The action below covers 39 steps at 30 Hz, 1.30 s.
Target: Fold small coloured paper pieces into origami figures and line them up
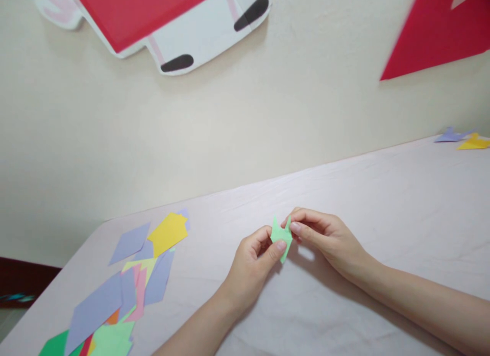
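Note:
A small light-green folded paper figure [278, 234] with two upright points and one downward point is held up between both hands, over the table. My left hand [254, 264] pinches its lower body, the thumb lying across the front and the fingers behind. At the figure's right upper point, my right hand [329, 238] has thumb and forefinger closed on the tip. The right hand's other fingertips are partly hidden behind the thumb.
Coloured paper pieces lie at the left of the table, among them a yellow piece [168, 234] and a purple piece [95, 307]. Purple [449, 136] and yellow [473, 142] folded figures sit at the far right, by the wall [245, 126].

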{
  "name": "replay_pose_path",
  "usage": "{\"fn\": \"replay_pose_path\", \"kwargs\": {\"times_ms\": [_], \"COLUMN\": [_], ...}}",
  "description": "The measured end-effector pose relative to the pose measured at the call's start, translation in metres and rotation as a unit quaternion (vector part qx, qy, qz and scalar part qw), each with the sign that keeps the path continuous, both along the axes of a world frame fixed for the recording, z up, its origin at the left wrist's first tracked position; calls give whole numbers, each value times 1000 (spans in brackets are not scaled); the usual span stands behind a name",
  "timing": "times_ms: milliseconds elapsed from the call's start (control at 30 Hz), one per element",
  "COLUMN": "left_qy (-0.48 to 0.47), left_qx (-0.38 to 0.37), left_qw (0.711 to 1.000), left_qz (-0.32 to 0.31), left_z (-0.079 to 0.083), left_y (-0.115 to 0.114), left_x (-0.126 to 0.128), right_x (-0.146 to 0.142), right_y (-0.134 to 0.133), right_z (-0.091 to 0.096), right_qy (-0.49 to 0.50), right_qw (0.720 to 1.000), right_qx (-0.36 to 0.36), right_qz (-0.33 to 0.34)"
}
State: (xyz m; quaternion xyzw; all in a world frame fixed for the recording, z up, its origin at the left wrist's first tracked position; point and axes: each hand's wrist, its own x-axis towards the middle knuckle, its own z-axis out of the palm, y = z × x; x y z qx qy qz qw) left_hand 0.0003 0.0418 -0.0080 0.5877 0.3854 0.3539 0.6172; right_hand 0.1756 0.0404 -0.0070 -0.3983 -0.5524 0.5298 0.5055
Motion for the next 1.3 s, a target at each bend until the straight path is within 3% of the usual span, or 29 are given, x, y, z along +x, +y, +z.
{"fn": "replay_pose_path", "kwargs": {"times_ms": [633,1033,1300], "left_qy": [-2,-9,-11], "left_qx": [-23,-45,-62], "left_qw": [1000,999,998], "left_qz": [-4,-1,24], "left_z": [2,4,5], "left_y": [2,3,3], "left_x": [0,2,2], "right_x": [-3,-1,1], "right_y": [0,-1,0], "right_z": [-8,-5,-7], "right_qy": [68,44,-1], "right_qw": [996,997,997], "right_qx": [12,-6,37], "right_qz": [51,66,60]}}
